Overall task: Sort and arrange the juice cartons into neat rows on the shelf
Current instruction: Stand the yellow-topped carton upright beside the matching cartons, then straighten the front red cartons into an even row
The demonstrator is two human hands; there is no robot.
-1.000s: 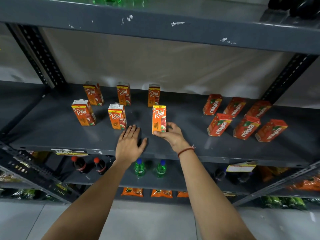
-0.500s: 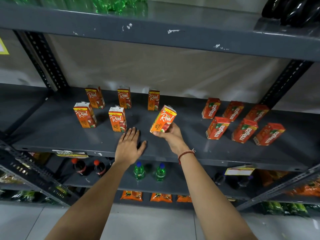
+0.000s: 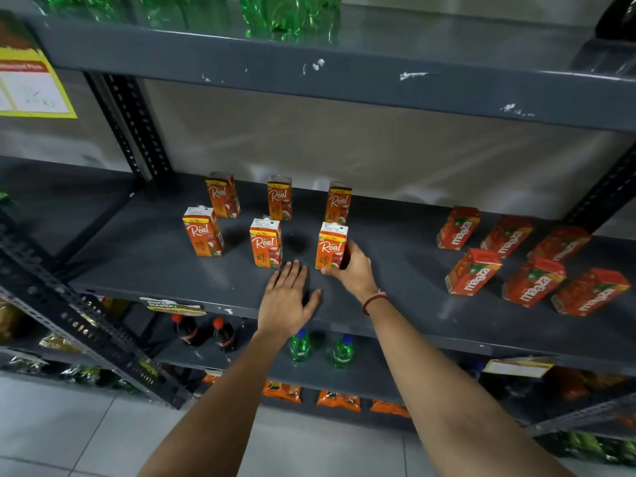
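Head view: right hand (image 3: pixel 349 270) gripping an upright Real carton (image 3: pixel 330 250) at the near row's right end on the shelf (image 3: pixel 144 270). Left hand (image 3: pixel 287 297) spread flat, empty, beside it. Six Real cartons apparently in two rows; Maaza cartons (image 3: pixel 516 261) far right, tilted, seemingly unsorted.
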